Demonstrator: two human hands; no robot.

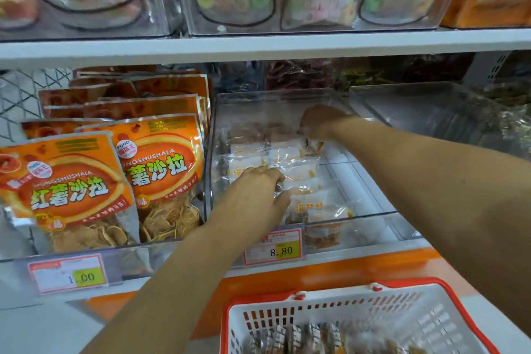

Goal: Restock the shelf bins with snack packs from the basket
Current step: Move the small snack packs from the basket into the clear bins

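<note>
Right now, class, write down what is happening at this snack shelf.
A person is filling the clear bin. The left hand grips small snack packs near the bin's front; the right hand reaches toward its back, grip unclear. More packs lie in the red-rimmed basket below.

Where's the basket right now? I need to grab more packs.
Head view, bottom right: the basket sits low in front of the shelf, below the clear bin with the 8.80 price tag, with snack packs lying in its bottom.
</note>
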